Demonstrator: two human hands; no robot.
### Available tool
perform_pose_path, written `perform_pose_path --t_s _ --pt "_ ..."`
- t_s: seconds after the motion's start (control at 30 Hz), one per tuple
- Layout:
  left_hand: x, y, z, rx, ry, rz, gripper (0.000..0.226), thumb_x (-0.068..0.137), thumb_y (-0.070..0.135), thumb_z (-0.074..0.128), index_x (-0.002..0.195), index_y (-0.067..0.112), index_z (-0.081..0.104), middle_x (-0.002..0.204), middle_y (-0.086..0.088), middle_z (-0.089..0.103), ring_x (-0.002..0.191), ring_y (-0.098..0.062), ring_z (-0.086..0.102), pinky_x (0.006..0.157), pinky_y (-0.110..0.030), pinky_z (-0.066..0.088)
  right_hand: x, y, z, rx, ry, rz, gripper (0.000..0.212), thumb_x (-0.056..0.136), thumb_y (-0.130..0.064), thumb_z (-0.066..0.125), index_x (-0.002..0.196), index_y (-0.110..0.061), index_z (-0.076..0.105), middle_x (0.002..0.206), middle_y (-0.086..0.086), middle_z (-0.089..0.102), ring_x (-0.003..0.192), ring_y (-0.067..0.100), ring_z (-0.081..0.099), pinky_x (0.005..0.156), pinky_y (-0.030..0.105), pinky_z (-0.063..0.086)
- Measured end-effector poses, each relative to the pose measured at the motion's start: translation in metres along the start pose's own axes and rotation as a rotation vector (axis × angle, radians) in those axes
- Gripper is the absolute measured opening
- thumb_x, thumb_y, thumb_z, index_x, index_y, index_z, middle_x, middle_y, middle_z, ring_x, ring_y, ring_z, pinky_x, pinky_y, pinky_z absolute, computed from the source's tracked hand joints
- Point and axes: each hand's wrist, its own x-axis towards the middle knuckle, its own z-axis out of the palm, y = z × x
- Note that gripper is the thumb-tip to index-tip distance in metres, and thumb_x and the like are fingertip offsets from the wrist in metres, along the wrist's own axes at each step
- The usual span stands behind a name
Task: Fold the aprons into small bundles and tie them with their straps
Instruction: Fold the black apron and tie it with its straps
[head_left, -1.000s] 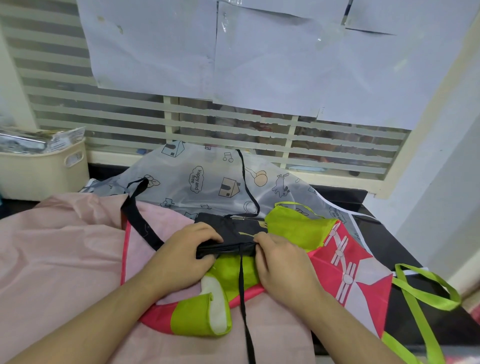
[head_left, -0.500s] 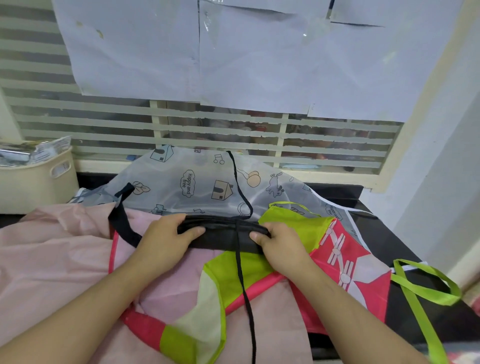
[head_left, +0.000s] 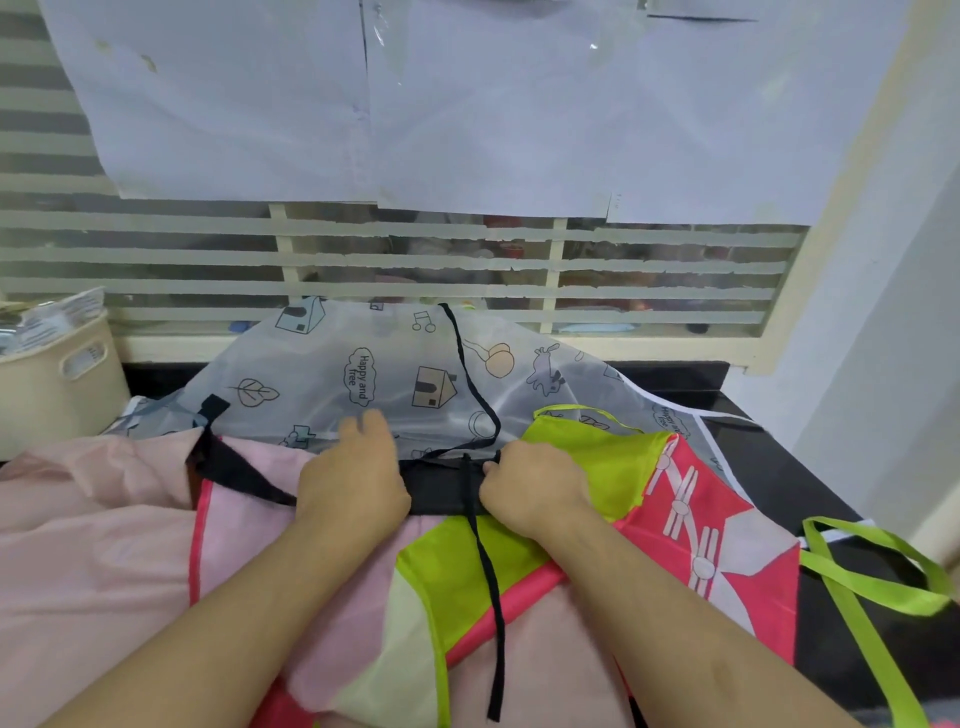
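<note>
The left hand (head_left: 358, 483) and right hand (head_left: 530, 493) curl their fingers round either end of the black apron bundle (head_left: 436, 491) atop the lime-and-pink apron (head_left: 597, 457), probably to hold its fold tight where the strap (head_left: 491, 597) crosses it.

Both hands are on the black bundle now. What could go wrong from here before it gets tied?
The black bundle is held only by the left hand and right hand at its ends; letting go of either may let it spring open.
The black strap loops back over the printed translucent apron and could drag it when pulled.
The bundle lies on a red-and-green apron that tying might catch.
</note>
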Motion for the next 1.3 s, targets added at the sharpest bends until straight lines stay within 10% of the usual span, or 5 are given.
perform_pose_path --t_s 0.17,0.6,0.73,0.9,1.3 --pt "0.015 0.011 0.006 -0.07 -0.017 0.514 0.043 0.078 0.016 0.074 0.113 0.021 0.049 0.115 0.002 0.046 0.107 -0.02 0.047 0.082 -0.037 0.046 0.011 -0.006 -0.009 -0.078 -0.092 -0.021 0.03 0.095 -0.027 0.052 0.114 -0.01 0.068 0.122 0.015 0.069 0.113 0.038 0.064 0.078 0.035 0.048" --pt "0.026 -0.015 0.055 -0.465 0.042 0.333 0.012 0.102 0.022 0.057 0.113 0.021 0.064 0.112 0.005 0.055 0.107 -0.018 0.049 0.092 -0.03 0.04 -0.007 -0.005 0.027 -0.117 0.527 -0.315 0.038 0.073 -0.007 0.067 0.11 -0.012 0.057 0.111 0.008 0.054 0.096 0.031 0.055 0.075 0.038 0.05" --pt "0.029 -0.016 0.057 -0.519 0.014 0.283 0.024 0.098 0.005 0.055 0.115 0.021 0.062 0.112 0.008 0.05 0.109 -0.014 0.046 0.095 -0.031 0.045 -0.02 -0.012 0.049 -0.092 0.126 -0.465 0.066 0.1 -0.044 0.021 0.156 -0.013 0.039 0.16 0.003 0.04 0.148 0.022 0.034 0.129 0.039 0.015" --pt "0.021 -0.008 0.034 -0.386 0.156 0.437 0.059 0.062 -0.009 0.061 0.114 0.02 0.068 0.117 0.004 0.057 0.111 -0.022 0.052 0.088 -0.035 0.046 -0.016 -0.012 0.053 -0.108 0.024 -0.433 0.08 0.094 -0.052 0.002 0.167 -0.02 0.012 0.174 -0.004 0.01 0.16 0.013 0.005 0.126 0.03 -0.006" --pt "0.016 -0.022 0.043 -0.202 -0.225 0.321 0.088 0.091 0.068 -0.004 0.167 0.023 0.004 0.172 0.006 0.017 0.158 -0.012 0.014 0.126 -0.031 0.012 -0.026 -0.003 0.038 -0.072 -0.07 -0.269 0.08 0.094 -0.061 -0.001 0.167 -0.028 -0.001 0.174 -0.009 -0.005 0.159 0.007 -0.009 0.123 0.029 -0.013"
